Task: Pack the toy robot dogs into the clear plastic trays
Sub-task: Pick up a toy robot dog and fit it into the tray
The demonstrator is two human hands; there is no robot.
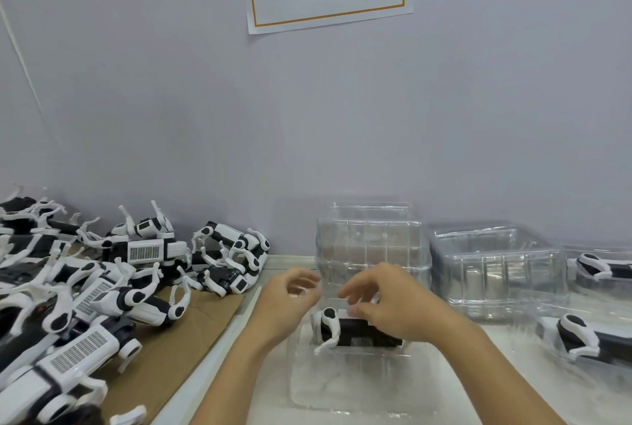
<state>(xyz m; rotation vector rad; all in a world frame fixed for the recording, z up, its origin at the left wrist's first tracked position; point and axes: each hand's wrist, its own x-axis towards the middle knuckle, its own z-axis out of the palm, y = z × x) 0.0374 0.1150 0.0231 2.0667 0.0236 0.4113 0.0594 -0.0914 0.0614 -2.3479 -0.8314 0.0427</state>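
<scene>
Both bare forearms reach forward side by side, the left hand (290,298) and right hand (386,301) close together, fingers loosely curled toward each other, palms angled down.

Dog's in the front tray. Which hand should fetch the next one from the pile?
Left, probably. The left hand hovers with nothing in it, nearer the pile on that side. The right hand is over the dog in the tray, apparently touching it.
</scene>
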